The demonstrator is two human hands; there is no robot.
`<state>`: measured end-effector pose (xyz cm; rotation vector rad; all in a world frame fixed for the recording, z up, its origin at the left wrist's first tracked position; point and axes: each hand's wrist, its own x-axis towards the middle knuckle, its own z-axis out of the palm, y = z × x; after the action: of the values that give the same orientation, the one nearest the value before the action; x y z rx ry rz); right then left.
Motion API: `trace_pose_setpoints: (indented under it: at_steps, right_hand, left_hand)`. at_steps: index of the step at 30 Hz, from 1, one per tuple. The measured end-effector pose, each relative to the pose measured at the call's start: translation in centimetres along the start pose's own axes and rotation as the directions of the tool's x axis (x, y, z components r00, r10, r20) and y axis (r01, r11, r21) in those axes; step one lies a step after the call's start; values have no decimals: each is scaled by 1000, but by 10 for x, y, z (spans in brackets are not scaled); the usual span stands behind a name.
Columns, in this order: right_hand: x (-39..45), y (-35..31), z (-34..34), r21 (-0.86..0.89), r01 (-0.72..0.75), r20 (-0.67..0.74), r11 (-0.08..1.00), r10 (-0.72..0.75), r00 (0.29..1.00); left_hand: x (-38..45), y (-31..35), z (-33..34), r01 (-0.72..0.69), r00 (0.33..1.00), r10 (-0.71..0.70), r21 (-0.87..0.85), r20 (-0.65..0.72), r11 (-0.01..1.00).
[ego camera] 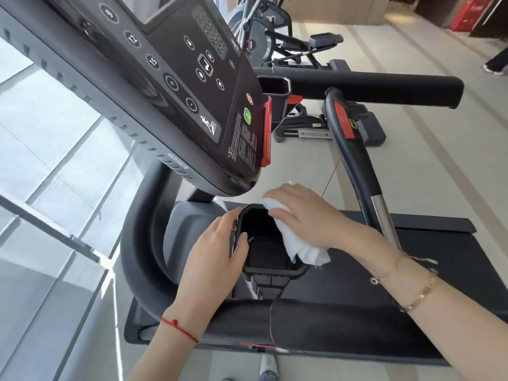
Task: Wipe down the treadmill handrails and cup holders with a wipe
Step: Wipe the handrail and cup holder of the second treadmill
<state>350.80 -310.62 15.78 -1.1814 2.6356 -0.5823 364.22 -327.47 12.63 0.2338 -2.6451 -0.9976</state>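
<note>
Here right hand (pixel 305 215) presses white wipe (pixel 297 243) on cup holder (pixel 270 266) rim, fingers straight; left hand (pixel 214 251) grips holder's left wall, thumb inside.

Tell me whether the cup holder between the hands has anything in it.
Nearly empty. The cup holder shows a bare dark floor, apart from one small thin light object near the left hand. The cloth drapes over its right rim.

A pale tiled floor (pixel 428 171) with darker stripes runs through the room. Bright daylight fills the large windows (pixel 49 149) at left, and an exercise bike (pixel 264 31) stands behind, near a red box (pixel 464 16).
</note>
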Motion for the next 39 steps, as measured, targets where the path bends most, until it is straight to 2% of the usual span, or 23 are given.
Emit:
trace_pose_setpoints:
  at_steps: [3,6,8,11,16,18,21,24,27,31,34,39]
  right_hand:
    - [21,-24,11,-96,79,-25,992,-81,996]
    - [10,-15,11,-44,87,-66,995,-90,994]
    - [-3,-2,7,41,14,-84,999,-10,996]
    - [-17,9,5,168,-169,-90,971,186,978]
    - [-9,-4,11,100,-236,-142,966,249,958]
    - [-14,-8,13,126,-258,-165,958,277,947]
    - [-36,-12,18,183,-343,-186,921,375,908]
    - [-55,-18,28,171,-448,-189,878,475,860]
    - [-46,-26,26,147,-480,-202,865,501,842]
    - [-29,-28,20,83,-430,-229,899,437,870]
    - [-43,-24,25,169,-411,-207,896,440,874]
    - [-57,-16,30,375,-453,-100,809,521,848]
  left_hand:
    - [2,-1,1,6,1000,-6,-7,-4,1000]
    - [2,1,1,4,1000,-4,-16,-15,1000]
    - [2,2,0,4,1000,-4,-22,-17,1000]
    - [2,2,0,22,1000,-22,-13,-4,1000]
    - [1,3,-1,35,999,-35,4,4,999]
    - [1,4,-1,38,999,-38,0,5,999]
    - [0,4,-2,22,1000,-22,3,2,1000]
    - [0,3,-2,2,1000,-2,-14,7,1000]
    - [1,2,-1,-5,1000,6,-32,2,999]
    - [-1,1,-2,-18,1000,19,-38,17,999]
    - [-3,1,-3,-28,999,29,-44,31,999]
    - [-2,0,-3,-14,999,16,-55,35,998]
